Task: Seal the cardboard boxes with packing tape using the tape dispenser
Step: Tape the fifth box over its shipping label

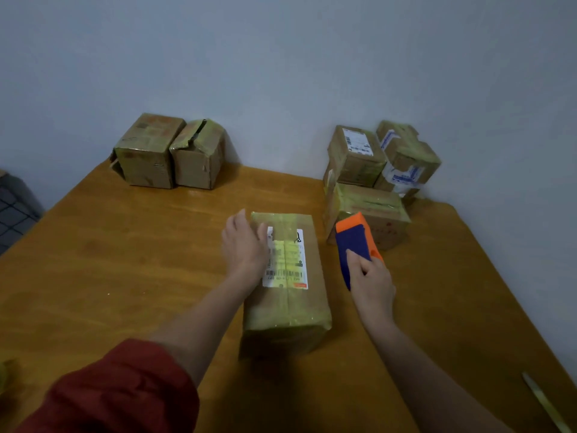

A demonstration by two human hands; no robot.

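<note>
The long brown cardboard box [288, 307], striped with yellowish tape, lies at the middle of the wooden table [125, 260]. It is pressed by the flat, relaxed left hand [245, 245]. The orange-and-blue tape dispenser [356, 239] is gripped by the right hand [371, 282] just beside it. If the box is pinned too lightly, it could be dragged and the tape laid crooked.

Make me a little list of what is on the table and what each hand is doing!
box: lies mid-table, yellowish tape along its top, white label
left hand: rests open on the box's left top edge
right hand: grips the dispenser
dispenser: orange and blue, right of the box
back left: two boxes by the wall
back right: pile of boxes, taped
table: wooden
</note>
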